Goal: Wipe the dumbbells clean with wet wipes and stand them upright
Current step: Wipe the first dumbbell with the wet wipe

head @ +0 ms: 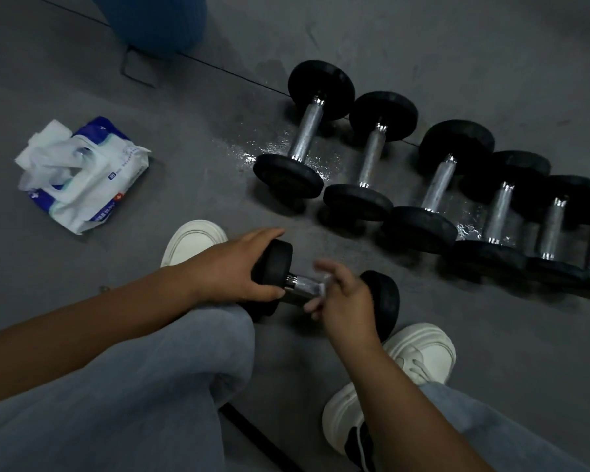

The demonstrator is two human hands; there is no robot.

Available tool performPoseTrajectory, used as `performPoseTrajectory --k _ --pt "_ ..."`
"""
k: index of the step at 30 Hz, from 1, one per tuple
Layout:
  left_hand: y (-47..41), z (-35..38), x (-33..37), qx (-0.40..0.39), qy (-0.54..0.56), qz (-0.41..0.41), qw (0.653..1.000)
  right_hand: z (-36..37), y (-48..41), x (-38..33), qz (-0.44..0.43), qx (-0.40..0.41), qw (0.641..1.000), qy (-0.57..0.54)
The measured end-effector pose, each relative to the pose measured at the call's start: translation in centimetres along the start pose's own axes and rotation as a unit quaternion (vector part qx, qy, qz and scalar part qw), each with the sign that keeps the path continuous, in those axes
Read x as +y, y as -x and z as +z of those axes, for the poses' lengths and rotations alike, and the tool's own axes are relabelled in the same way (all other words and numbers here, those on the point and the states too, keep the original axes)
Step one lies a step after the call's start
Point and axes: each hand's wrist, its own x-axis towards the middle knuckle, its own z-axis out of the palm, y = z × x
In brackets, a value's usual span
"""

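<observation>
Fingers (268, 234) of the left hand (235, 267) curl over the black left head of the dumbbell (385, 301), thumb beneath; firm grip. Dumbbell is held roughly level, low over the grey floor (184, 172), between the knees and in front of the white shoes (193, 240). Right hand (344, 301) is at the chrome handle (304, 287), motion-blurred; fingers loosely bent, closure not readable. A pale scrap at the handle may be a wipe; unconfirmed. Row of dumbbells (372, 155) sits side by side to the right, on a wet patch (269, 148). Wet wipes pack (82, 175) lies open, well to the left.
</observation>
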Motion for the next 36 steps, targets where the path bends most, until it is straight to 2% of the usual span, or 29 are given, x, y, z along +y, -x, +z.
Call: performPoseTrajectory --k 2,4,6,7,9,10,11,12,13,15,17,18,19,20,21,23,24,25,26,27,29,31,32,33,34,35,36 --pt "0.1 0.0 -0.1 -0.018 -0.006 -0.016 1.0 -0.4 -0.6 0.3 0.048 0.053 0.997 -0.043" --pt "-0.1 -0.1 0.0 -0.034 -0.029 -0.023 0.999 -0.1 -0.5 0.3 0.083 0.015 0.996 0.004" --pt "0.0 -0.1 -0.1 -0.038 -0.052 -0.017 0.998 0.4 0.1 -0.4 0.039 -0.053 0.998 -0.006" --pt "0.2 0.1 -0.2 -0.036 -0.061 -0.011 0.997 0.3 0.2 -0.8 0.019 -0.044 0.999 -0.011" --pt "0.4 0.2 -0.2 -0.03 -0.071 -0.002 0.997 -0.4 -0.1 -0.9 0.04 -0.01 0.997 -0.059" --pt "0.4 0.2 -0.2 -0.03 -0.074 0.0 0.997 -0.5 -0.4 -0.6 0.062 -0.011 0.998 -0.017" --pt "0.4 0.2 -0.1 -0.031 -0.075 0.001 0.997 -0.5 -0.6 -0.3 0.068 -0.033 0.994 0.085" --pt "0.4 0.2 0.0 -0.031 -0.077 0.004 0.997 -0.5 -0.5 -0.1 0.05 -0.055 0.98 0.183" --pt "0.4 0.1 0.0 -0.028 -0.078 0.008 0.997 -0.5 -0.7 -0.1 0.044 -0.065 0.97 0.229" --pt "0.5 0.1 0.0 -0.028 -0.078 0.01 0.997 -1.3 -1.2 -0.9 -0.02 -0.07 0.971 0.226" --pt "0.5 0.2 -0.1 -0.027 -0.075 0.009 0.997 -2.2 -2.1 -1.2 -0.006 -0.046 0.974 0.222" --pt "0.4 0.2 -0.1 -0.026 -0.074 0.008 0.997 -2.5 -2.3 -1.3 0.019 -0.054 0.955 0.291" --pt "0.4 0.1 -0.1 -0.027 -0.073 0.006 0.997 -2.3 -2.3 -1.4 0.036 -0.087 0.909 0.405" --pt "0.4 0.1 0.0 -0.028 -0.073 0.006 0.997 -1.9 -2.3 -1.4 0.025 -0.103 0.876 0.47" --pt "0.5 0.1 0.0 -0.028 -0.073 0.007 0.997 -1.4 -2.2 -1.9 0.013 -0.115 0.865 0.488" --pt "0.6 0.1 -0.1 -0.025 -0.07 0.008 0.997 -0.8 -2.8 -2.9 -0.012 -0.12 0.903 0.411" --pt "0.7 0.1 -0.1 -0.024 -0.063 0.004 0.998 -0.9 -3.1 -3.1 -0.009 -0.11 0.931 0.348" --pt "0.7 0.1 -0.1 -0.022 -0.05 -0.004 0.998 -1.3 -3.3 -2.9 -0.007 -0.086 0.944 0.318" --pt "0.6 0.0 -0.1 -0.018 -0.034 -0.013 0.999 -1.6 -3.4 -2.8 -0.007 -0.067 0.931 0.359" --pt "0.6 0.0 -0.1 -0.013 -0.018 -0.021 1.0 -1.8 -3.5 -2.5 0.008 -0.067 0.895 0.441" --pt "0.4 -0.1 -0.1 -0.004 0.0 -0.034 0.999 -1.7 -3.7 -2.1 0.086 -0.141 0.811 0.561" --pt "0.4 0.0 -0.1 -0.001 0.007 -0.042 0.999 -1.3 -4.4 -2.7 0.133 -0.199 0.786 0.57" --pt "0.4 0.0 -0.1 -0.001 0.008 -0.043 0.999 -1.2 -4.9 -3.4 0.121 -0.203 0.796 0.557" --pt "0.4 0.0 -0.1 0.0 0.006 -0.042 0.999 -1.4 -5.3 -4.0 0.074 -0.181 0.808 0.555" --pt "0.3 0.0 -0.1 0.0 0.003 -0.042 0.999 -1.9 -5.8 -4.1 0.011 -0.128 0.819 0.559" --pt "0.3 0.0 -0.1 -0.001 0.001 -0.042 0.999 -2.2 -6.3 -4.0 -0.053 -0.079 0.819 0.565" --pt "0.3 0.0 -0.2 -0.002 0.002 -0.043 0.999 -2.3 -6.6 -3.8 -0.095 -0.063 0.805 0.582"
